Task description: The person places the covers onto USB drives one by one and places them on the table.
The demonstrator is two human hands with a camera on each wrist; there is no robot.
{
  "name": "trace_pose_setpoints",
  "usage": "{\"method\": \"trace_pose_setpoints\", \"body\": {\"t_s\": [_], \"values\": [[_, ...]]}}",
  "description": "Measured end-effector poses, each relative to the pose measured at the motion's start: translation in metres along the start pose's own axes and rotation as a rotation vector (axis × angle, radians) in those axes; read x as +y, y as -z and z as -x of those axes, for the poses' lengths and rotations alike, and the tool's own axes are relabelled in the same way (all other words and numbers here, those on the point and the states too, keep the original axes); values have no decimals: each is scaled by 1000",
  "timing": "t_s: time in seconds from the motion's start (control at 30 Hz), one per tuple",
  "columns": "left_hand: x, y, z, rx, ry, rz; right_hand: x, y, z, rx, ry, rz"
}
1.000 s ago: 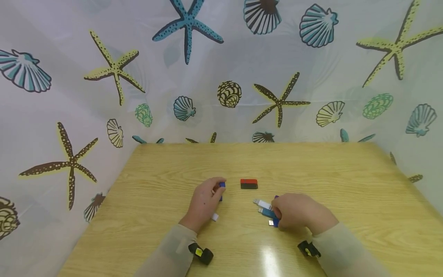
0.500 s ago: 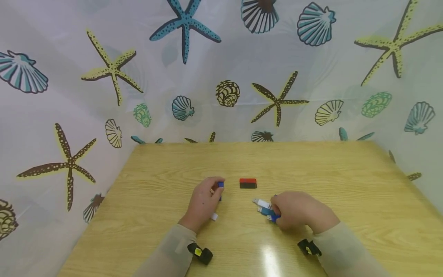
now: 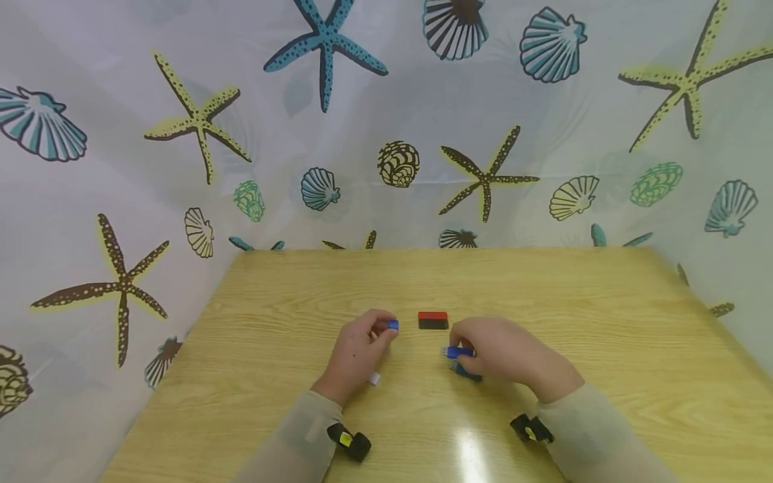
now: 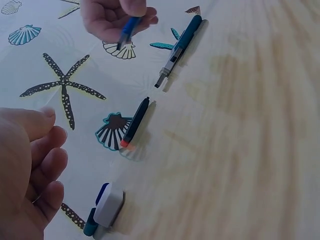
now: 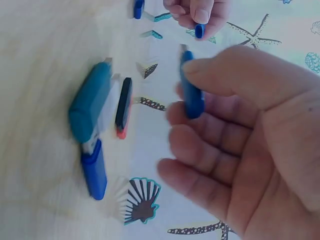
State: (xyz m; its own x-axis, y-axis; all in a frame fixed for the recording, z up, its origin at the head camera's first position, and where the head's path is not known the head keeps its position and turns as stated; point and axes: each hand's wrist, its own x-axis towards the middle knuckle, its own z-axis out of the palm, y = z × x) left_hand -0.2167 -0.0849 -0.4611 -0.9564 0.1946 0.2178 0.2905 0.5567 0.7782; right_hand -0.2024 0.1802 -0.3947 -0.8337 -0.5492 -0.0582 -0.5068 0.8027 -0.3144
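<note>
My left hand pinches a small blue cap between thumb and fingers; its hollow end shows in the right wrist view, and in the left wrist view the hand hides it. My right hand pinches a blue USB stick with thumb and index finger, raised over the table, metal plug toward the left hand. Just below it lies a teal USB stick, plug pointing left. A white piece sits by the left wrist, with blue and teal pieces beside it in the left wrist view.
A red and black stick lies on the wooden table, beyond and between the hands. Another blue stick lies near the teal one in the right wrist view. A shell-patterned cloth stands behind the table.
My right hand has lifted the blue USB stick off the group and brought it up and left, toward the left hand. The left hand's blue cap has tipped slightly to the right.
</note>
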Motion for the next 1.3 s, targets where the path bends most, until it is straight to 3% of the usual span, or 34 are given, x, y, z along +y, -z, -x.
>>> {"method": "trace_pose_setpoints", "body": {"t_s": [0.2,0.57,0.93,1.3], "values": [[2,-1,-1,-14,6,7,-7,3,-10,98,67,16],[4,0,1,-74,13,107,-14,-5,-27,157,32,26],[2,1,4,-91,-97,106,-20,-16,-35,220,89,72],[4,0,4,-114,-122,88,-23,-15,-33,228,115,93]]}}
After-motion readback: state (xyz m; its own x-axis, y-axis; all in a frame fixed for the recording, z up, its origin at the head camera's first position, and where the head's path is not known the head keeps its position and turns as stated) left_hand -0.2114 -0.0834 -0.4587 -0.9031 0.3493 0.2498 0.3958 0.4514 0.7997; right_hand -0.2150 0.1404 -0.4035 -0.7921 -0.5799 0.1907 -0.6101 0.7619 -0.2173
